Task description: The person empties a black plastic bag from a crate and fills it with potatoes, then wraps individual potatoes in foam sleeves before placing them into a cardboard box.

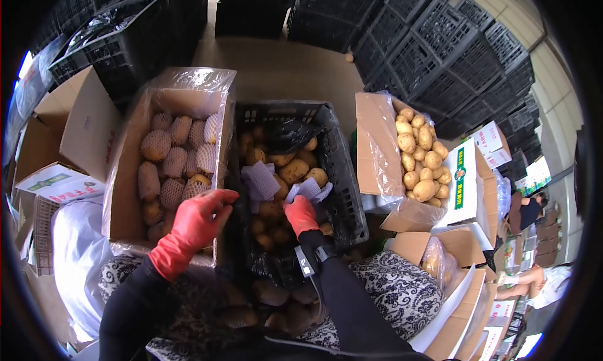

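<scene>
My left hand (198,224), in a red rubber glove, hovers over the near right edge of a cardboard box (114,204). Its fingers are apart and nothing shows in them. Inside that plastic-lined box lie several potatoes in white foam net sleeves (173,163). My right hand (301,215), gloved in red too, reaches into a black plastic crate (352,201) with its fingers closed on a foam net sleeve (309,189); the fingertips are partly hidden. Bare potatoes (293,170) and another bunch of flat foam sleeves (259,180) lie beside it in the crate.
A box of bare potatoes (424,153) stands to the right, with a smaller carton of bagged potatoes (438,260) nearer me. Stacked black crates (433,43) line the back. At the left is an open carton (78,119). Other people (527,213) sit at far right.
</scene>
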Available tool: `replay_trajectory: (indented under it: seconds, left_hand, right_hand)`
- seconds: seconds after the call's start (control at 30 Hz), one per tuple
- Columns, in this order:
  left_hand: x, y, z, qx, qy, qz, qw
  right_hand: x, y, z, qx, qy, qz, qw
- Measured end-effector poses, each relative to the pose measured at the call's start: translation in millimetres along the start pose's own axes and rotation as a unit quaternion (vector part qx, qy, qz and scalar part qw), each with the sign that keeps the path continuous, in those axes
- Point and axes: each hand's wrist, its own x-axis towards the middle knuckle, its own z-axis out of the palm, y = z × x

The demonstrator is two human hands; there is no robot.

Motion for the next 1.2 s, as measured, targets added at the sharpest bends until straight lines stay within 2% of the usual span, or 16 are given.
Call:
replay_trajectory:
  seconds: [0.1,0.23,0.33,0.4,0.47,0.5,0.57,0.67,0.77,0.83,0.9,0.97,1.03,1.1,1.17,1.2]
  left_hand:
    - [-8,4,8,-0.057,-0.018,-0.04,0.997]
    - [-6,35,14,-0.111,0.075,-0.05,0.99]
    - [-11,15,6,0.024,-0.046,0.043,0.998]
    - [-12,0,7,0.059,-0.048,0.107,0.991]
    - [-13,8,4,-0.092,0.0,-0.115,0.989]
    - [-13,11,2,-0.165,0.026,-0.224,0.96]
    - [-7,5,1,-0.298,0.129,-0.242,0.914]
    - [-2,-18,1,-0.37,0.128,-0.2,0.898]
    - [0,-31,1,-0.395,0.078,-0.193,0.895]
    - [0,-27,3,-0.435,0.055,-0.205,0.875]
    - [-6,-26,15,-0.408,0.035,-0.157,0.899]
    - [-12,-6,20,-0.126,-0.074,-0.15,0.978]
    - [-24,9,35,0.036,-0.104,-0.08,0.991]
    - [-23,26,26,-0.031,0.051,-0.007,0.998]
    - [-20,23,23,-0.287,0.032,-0.054,0.956]
    - [-28,28,7,-0.485,-0.084,-0.199,0.847]
  right_hand:
    - [-11,-21,-22,0.041,0.05,-0.008,0.998]
    - [-61,-74,-91,0.137,-0.12,-0.334,0.925]
    - [-88,-103,-124,0.233,-0.201,-0.392,0.867]
    - [-78,-89,-109,0.325,-0.212,-0.33,0.86]
    - [-73,-89,-111,0.484,-0.249,-0.159,0.824]
    - [-46,-66,-93,0.472,-0.225,-0.12,0.844]
    - [-20,-42,-51,0.125,-0.17,-0.065,0.975]
    - [-21,-36,22,-0.122,-0.094,-0.108,0.982]
    - [-24,-57,5,-0.114,-0.122,-0.068,0.984]
    - [-18,-26,19,0.083,-0.136,-0.015,0.987]
    - [-15,-16,1,0.321,-0.206,0.044,0.923]
    - [-59,-55,-66,0.581,-0.321,0.114,0.739]
    - [-96,-100,-98,0.536,-0.245,0.038,0.807]
    - [-117,-112,-123,0.473,-0.266,-0.053,0.838]
    - [-115,-104,-111,0.555,-0.244,0.032,0.795]
    - [-116,-109,-107,0.633,-0.35,-0.001,0.69]
